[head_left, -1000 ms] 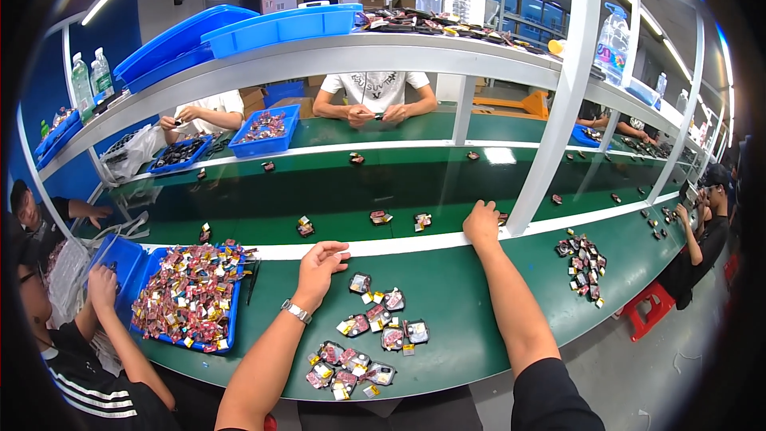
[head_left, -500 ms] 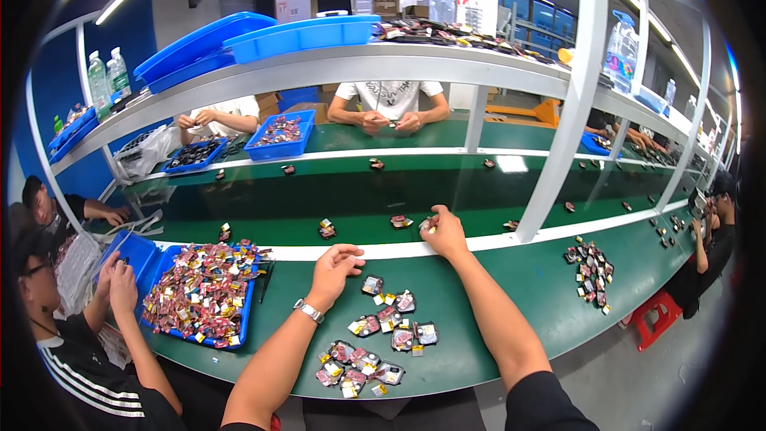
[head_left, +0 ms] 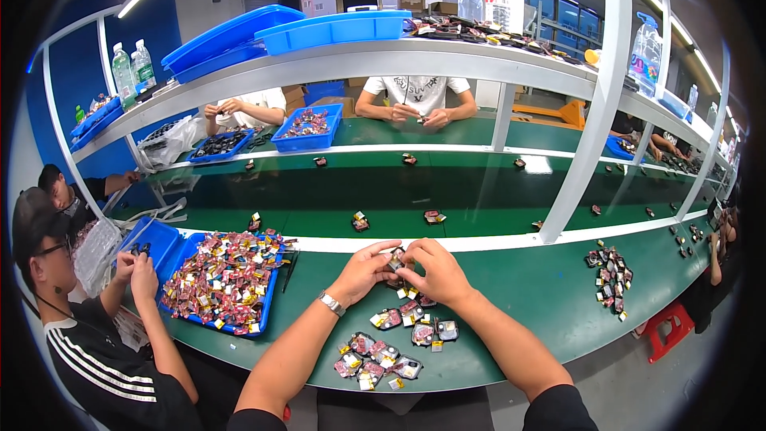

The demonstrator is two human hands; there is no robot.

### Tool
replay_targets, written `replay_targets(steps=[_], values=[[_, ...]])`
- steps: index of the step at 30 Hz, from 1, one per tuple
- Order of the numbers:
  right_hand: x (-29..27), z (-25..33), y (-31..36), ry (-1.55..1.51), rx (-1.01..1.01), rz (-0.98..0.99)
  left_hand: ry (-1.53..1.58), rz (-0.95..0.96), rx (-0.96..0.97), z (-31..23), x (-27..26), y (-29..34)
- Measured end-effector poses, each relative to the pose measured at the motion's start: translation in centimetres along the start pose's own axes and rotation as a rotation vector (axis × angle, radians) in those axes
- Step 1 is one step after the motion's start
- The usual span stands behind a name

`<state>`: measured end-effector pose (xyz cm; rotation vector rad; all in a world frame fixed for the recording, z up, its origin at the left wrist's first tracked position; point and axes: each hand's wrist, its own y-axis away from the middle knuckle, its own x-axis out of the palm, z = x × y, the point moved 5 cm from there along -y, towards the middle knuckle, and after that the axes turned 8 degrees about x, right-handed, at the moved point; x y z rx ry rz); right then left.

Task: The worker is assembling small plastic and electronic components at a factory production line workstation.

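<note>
Both hands meet above the green bench, just in front of the white rail point(head_left: 343, 245). Between their fingertips is a small dark-cased electronic assembly point(head_left: 396, 258), partly covered by the fingers. My left hand point(head_left: 361, 273), with a metal-band watch on its wrist, grips it from the left. From the other side, my right hand point(head_left: 440, 273) pinches it with bent fingers. Right below them lies a loose group of similar assemblies point(head_left: 383, 355), black casings with reddish circuit boards and white-and-yellow tabs. Some of these are hidden by my hands.
A blue tray point(head_left: 269, 307) heaped with reddish parts stands left, beside a seated person point(head_left: 104, 335). Beyond the rail, spaced assemblies point(head_left: 433, 216) rest on a dark green strip point(head_left: 319, 191). Another group of assemblies point(head_left: 610, 275) lies right. A slanted white post point(head_left: 586, 104) supports the shelf point(head_left: 343, 60).
My right hand has come back from the rail toward me with the assembly. My left hand has moved rightward to join it and now grips it too. The whole view has shifted slightly.
</note>
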<state>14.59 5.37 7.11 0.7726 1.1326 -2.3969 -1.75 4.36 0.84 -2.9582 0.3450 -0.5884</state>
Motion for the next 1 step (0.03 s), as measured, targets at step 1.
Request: replay_targets(steps=[1], values=[[0.02, -0.02, 0.04, -0.002, 0.001, -0.002, 0.037, -0.021, 0.013, -0.11, 0.41, 0.18]])
